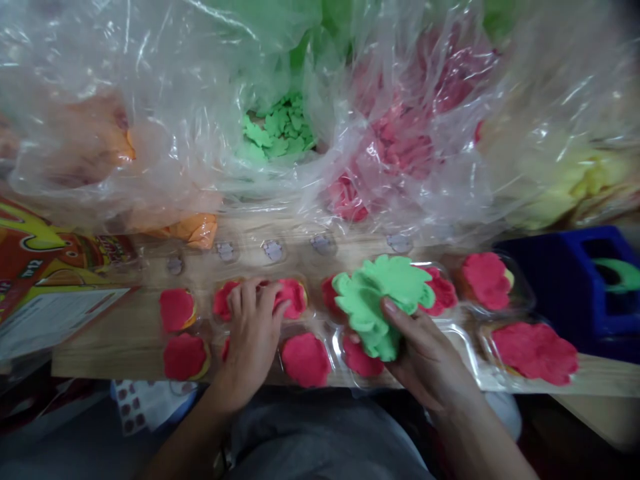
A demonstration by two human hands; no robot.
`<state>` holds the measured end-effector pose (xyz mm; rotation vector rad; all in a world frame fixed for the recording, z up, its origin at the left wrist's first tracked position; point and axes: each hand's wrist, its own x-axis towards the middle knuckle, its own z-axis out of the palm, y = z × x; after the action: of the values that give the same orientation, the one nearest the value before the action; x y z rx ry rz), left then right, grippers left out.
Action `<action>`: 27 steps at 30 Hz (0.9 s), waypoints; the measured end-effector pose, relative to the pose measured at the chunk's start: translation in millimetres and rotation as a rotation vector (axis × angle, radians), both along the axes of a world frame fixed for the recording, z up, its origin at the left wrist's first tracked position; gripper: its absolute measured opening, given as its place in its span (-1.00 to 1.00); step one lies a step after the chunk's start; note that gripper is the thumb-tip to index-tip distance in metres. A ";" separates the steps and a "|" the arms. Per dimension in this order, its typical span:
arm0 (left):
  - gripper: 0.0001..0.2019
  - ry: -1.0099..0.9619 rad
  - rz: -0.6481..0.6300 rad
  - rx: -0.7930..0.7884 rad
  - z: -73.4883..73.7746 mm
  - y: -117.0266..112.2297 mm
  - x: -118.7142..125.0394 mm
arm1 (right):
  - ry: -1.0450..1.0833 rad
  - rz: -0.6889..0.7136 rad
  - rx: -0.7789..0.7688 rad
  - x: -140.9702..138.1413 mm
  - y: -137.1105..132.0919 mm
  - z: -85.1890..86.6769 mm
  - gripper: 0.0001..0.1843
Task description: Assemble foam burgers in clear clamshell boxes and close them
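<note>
Our right hand (430,360) grips one ruffled sheet of green dough (383,300), pinched between thumb and fingers and raised just above the clear plastic tray (463,340), over the red pieces in the middle. Our left hand (253,333) is spread open and pressing down, its fingers (245,297) touching two red pieces in the back row, with a third partly hidden under the palm.

We count eleven red dough rounds (305,360) in the tray, six in the back row and five in the front, though the hands and the green sheet partly cover some. Tan edges show beneath a few. Behind them, we see five small pale discs (273,250) in a line.

Farther back, clear plastic wrap (165,87) bunches over four dough heaps: one orange (195,230), one green (277,127), one red (400,140) and one yellow (570,173). On the desk (100,360), one printed box (65,260) sits at the left, and one blue container (590,287) sits at the right, holding something green.
</note>
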<state>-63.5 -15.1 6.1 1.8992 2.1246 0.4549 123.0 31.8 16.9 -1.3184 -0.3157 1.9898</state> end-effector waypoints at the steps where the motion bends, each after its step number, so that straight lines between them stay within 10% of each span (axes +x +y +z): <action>1: -0.82 -0.167 0.000 0.001 4.2 0.6 1.7 | 0.017 0.006 0.000 -2.8 -1.3 0.8 -0.58; 5: -0.75 -0.603 0.021 -0.090 23.9 7.7 12.8 | 0.097 0.010 -0.011 -16.8 -6.5 3.6 -0.46; 11: -0.89 -0.583 0.032 0.027 28.7 13.6 23.7 | 0.063 0.099 0.060 -26.2 -13.9 -4.0 -0.64; 16: -0.86 -0.669 0.182 -0.102 12.3 9.4 11.6 | -0.117 -0.186 0.001 -16.7 -9.0 -8.9 -0.64; 27: -0.85 0.183 -0.066 0.017 -10.1 19.9 4.6 | -0.188 -0.267 -0.049 6.6 -6.9 -7.0 -0.55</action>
<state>-58.9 4.8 -4.0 2.0863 2.1662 0.2966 129.7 24.9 9.9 -1.4989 -0.1688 1.6656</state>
